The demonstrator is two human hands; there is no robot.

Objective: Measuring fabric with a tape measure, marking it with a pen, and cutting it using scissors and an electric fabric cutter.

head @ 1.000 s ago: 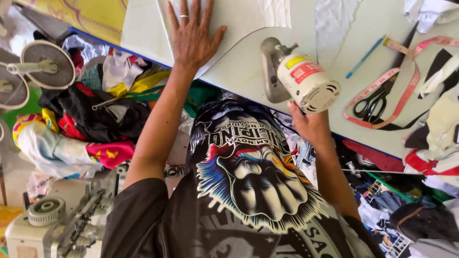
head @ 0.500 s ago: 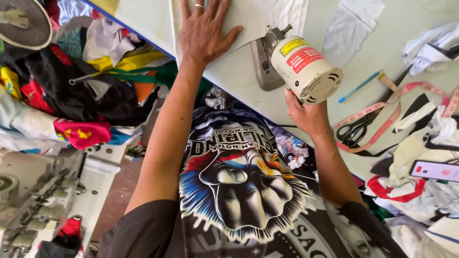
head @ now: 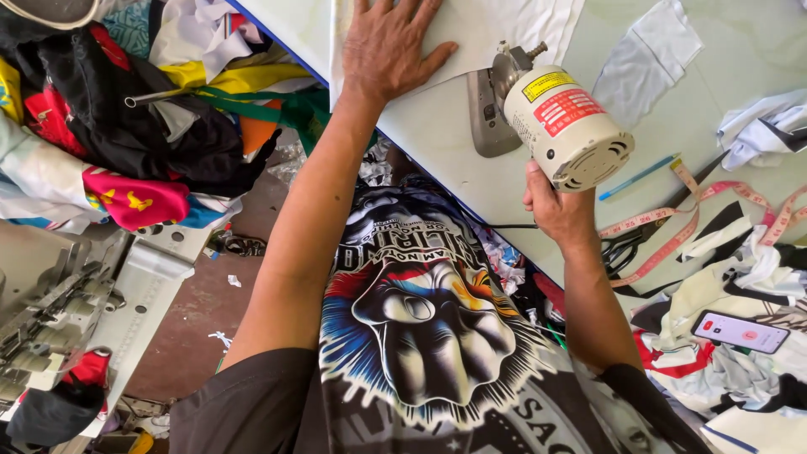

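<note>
White fabric (head: 496, 25) on the table (head: 437, 143) — left hand (head: 387, 46) flat, pinning it; right hand (head: 555, 210) closed around cutting machine (head: 555, 126) handle. Risk — blade near splayed fingers; cloth could bunch.

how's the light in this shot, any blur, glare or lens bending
Head view: bright, even daylight; the pale table is nearly washed out; the left hand casts only a soft shadow; the cutting machine and right hand are sharp; wide-angle bending shows at the edges.

View swings right: phone (head: 741, 331) now fully in frame, fabric cutter (head: 561, 126) and right hand (head: 556, 208) sit higher, left hand (head: 388, 46) nearer top edge.
</note>
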